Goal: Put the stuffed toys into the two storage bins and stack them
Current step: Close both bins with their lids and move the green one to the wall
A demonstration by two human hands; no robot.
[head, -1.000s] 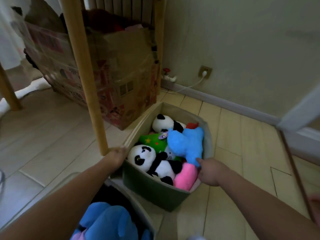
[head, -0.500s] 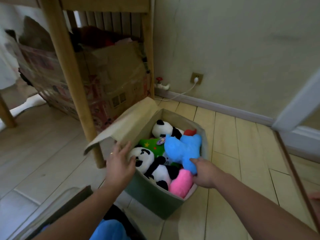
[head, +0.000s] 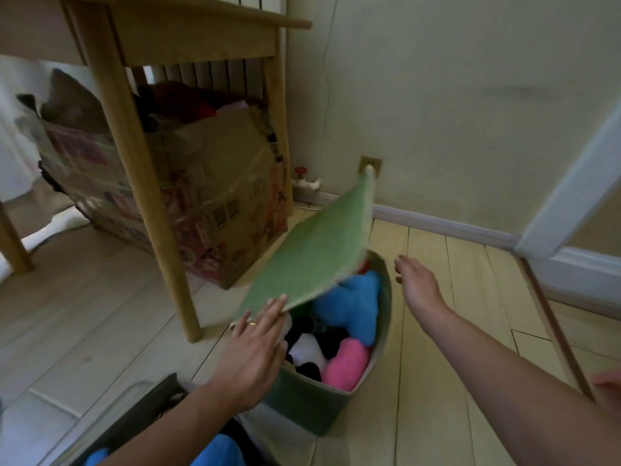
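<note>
A green storage bin (head: pixel 312 412) stands on the floor, filled with stuffed toys: a blue one (head: pixel 353 304), a pink one (head: pixel 346 364) and a panda (head: pixel 307 354). Its green lid (head: pixel 312 264) is swung up over the bin, tilted, hiding the toys at the back. My left hand (head: pixel 255 351) pushes flat against the lid's near corner. My right hand (head: pixel 416 280) hovers open to the right of the bin, touching nothing. A second bin (head: pixel 134 418) with a blue toy (head: pixel 218 449) shows at the bottom edge, partly hidden by my left arm.
A wooden table leg (head: pixel 151 196) stands just left of the bin, with a stuffed cardboard box (head: pixel 208 196) behind it. The wall with a socket (head: pixel 369 164) and a red pipe valve (head: pixel 300 173) lies beyond. A white door frame (head: pixel 571 196) stands at right.
The lid has swung up from the left side and over the bin, its green face now showing. My right hand let go of the bin's rim and moved up and right.
</note>
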